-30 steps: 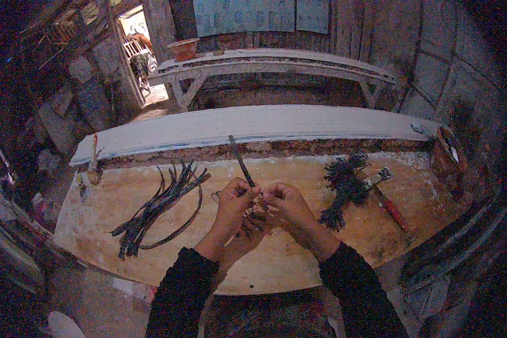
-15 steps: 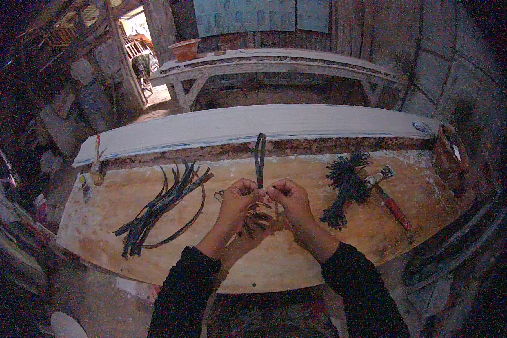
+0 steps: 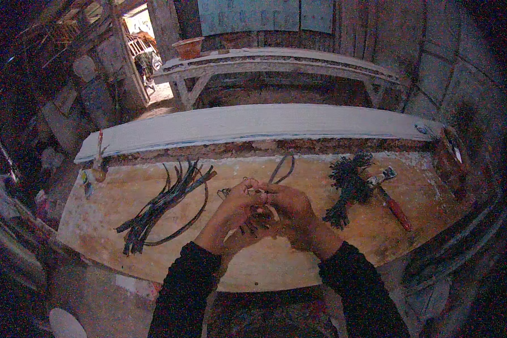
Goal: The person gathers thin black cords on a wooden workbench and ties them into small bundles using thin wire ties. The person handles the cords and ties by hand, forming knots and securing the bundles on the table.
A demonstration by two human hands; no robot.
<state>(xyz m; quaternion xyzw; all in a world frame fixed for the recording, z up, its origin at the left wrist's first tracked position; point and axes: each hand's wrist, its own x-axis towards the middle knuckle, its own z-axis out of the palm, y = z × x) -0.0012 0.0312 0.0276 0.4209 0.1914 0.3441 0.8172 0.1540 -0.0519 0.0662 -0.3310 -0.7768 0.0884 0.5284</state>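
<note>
The strip loops out beyond the right hand's fingers, clamped on it above the worktop; the left hand meets them, its grip unclear, wrists angled inward.

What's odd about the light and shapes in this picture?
Head view: dim and speckled, corners nearly black; head view: bright doorway partly washed out; head view: fisheye lens bows the far bench; head view: the black bundle's strands blend together in the gloom.
</note>
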